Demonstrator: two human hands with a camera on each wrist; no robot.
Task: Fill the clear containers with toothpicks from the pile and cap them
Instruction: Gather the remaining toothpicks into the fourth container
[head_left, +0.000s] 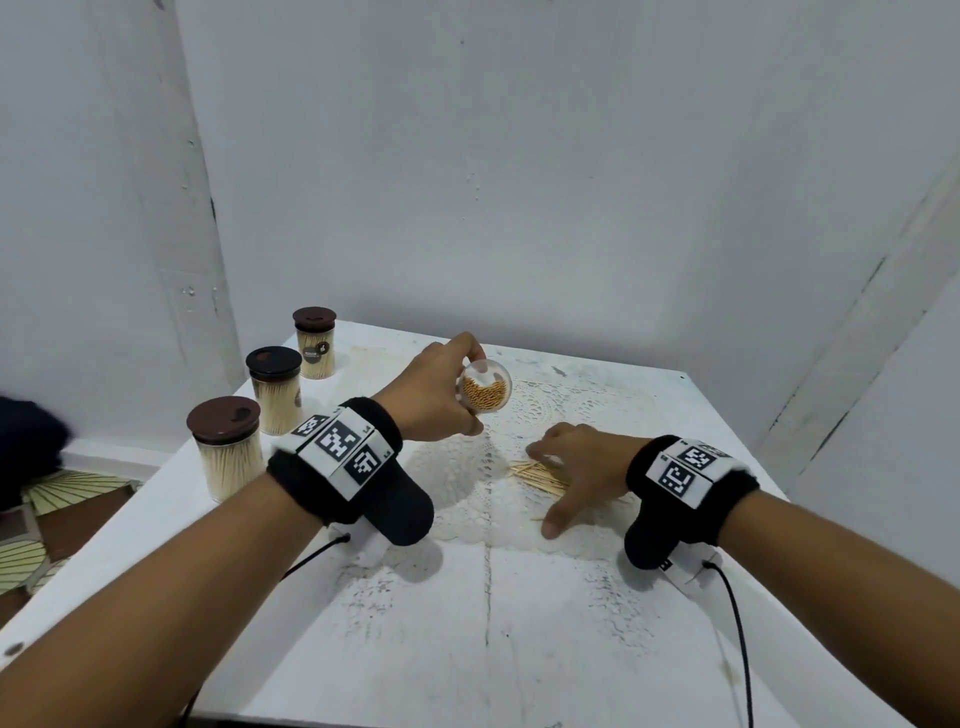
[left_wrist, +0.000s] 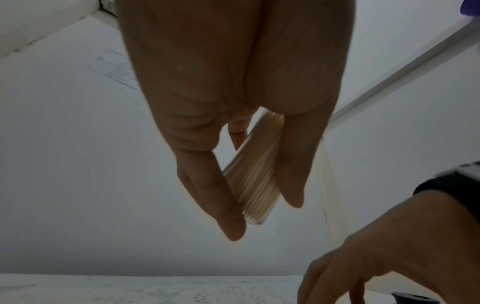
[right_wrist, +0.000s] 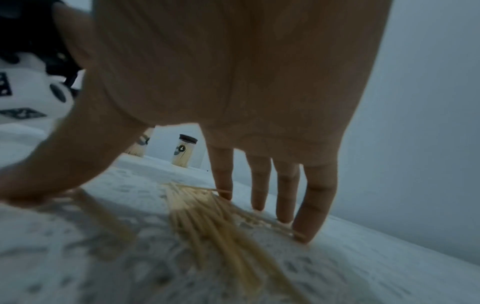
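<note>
White worktop (head_left: 493, 623), worn and cracked, with a lace doily (head_left: 467, 499) at its middle. Right hand (head_left: 576, 467): lowered over the toothpick pile (head_left: 540, 475) on the doily, fingers (right_wrist: 311, 205) straight and spread apart, tips touching the worktop among the loose toothpicks, thumb planted nearer the person; it grips nothing. Left hand (head_left: 436, 395): raised above the doily, beyond and to the left of the pile, fingers (left_wrist: 207, 185) and thumb clamped on the clear container (head_left: 485, 387), which is tilted with its uncapped mouth toward the person and partly filled with toothpicks. Along the left edge, near to far: three capped containers packed with toothpicks, upright in a row — brown-lidded jar (head_left: 226, 447), black-lidded jar (head_left: 275, 387), far brown-lidded jar (head_left: 315, 340). Behind all, a plain white wall (head_left: 571, 182).
</note>
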